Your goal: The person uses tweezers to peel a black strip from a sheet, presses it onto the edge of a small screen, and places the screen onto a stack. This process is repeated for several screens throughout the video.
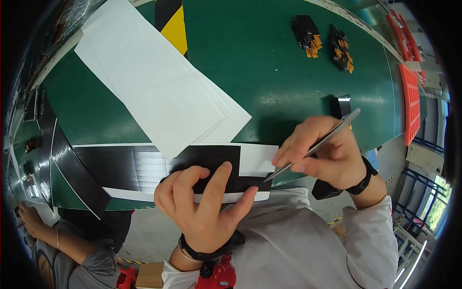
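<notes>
A long black sheet (207, 156) on a white backing (260, 161) lies along the near edge of the green table. My left hand (202, 212) rests on it with fingers spread, pressing it down. In my right hand (332, 161) are slim metal tweezers (339, 130), pinched between thumb and fingers. Their tips point down at the black strip by the sheet's right end; whether they grip any of it is too small to tell. Several white paper sheets (154, 82) lie slantwise beyond, one corner overlapping the black sheet.
Two clusters of black parts with orange tabs (308, 36) lie at the far right. A small black part (344, 106) sits beyond my right hand. Curved black strips (79, 168) stretch left, near another person's hand (31, 221). A red slotted panel (410, 103) borders the table's right edge.
</notes>
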Demonstrator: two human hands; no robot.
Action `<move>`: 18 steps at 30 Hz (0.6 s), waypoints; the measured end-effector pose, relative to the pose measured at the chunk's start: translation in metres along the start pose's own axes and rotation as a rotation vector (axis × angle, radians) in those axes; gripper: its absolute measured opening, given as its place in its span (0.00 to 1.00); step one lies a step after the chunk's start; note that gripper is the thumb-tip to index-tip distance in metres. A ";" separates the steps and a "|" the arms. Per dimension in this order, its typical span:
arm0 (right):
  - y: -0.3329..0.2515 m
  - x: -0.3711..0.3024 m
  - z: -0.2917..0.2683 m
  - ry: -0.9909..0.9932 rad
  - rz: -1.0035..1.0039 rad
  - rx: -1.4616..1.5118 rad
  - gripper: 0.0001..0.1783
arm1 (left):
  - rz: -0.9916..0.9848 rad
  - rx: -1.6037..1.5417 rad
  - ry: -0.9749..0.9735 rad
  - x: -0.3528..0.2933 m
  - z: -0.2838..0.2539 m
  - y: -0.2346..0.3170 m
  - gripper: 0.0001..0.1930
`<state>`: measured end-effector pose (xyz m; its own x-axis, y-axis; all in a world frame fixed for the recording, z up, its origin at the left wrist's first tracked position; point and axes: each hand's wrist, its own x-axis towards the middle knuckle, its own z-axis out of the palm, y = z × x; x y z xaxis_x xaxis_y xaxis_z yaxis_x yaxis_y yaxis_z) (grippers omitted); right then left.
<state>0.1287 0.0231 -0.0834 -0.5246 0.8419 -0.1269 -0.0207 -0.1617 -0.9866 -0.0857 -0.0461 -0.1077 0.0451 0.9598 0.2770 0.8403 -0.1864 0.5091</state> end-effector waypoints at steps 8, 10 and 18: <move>-0.003 -0.018 -0.012 0.063 0.006 0.367 0.08 | 0.003 -0.153 -0.194 0.013 -0.023 0.011 0.16; -0.006 -0.023 -0.010 0.058 -0.037 0.374 0.07 | 0.037 -0.320 -0.156 0.017 -0.025 0.018 0.15; -0.011 -0.036 -0.021 0.061 -0.157 0.446 0.07 | 0.071 -0.373 -0.132 0.021 0.005 0.036 0.11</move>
<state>0.1653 0.0055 -0.0696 -0.4350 0.9004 0.0014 -0.4663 -0.2239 -0.8558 -0.0514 -0.0315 -0.0877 0.1851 0.9561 0.2273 0.5802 -0.2930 0.7600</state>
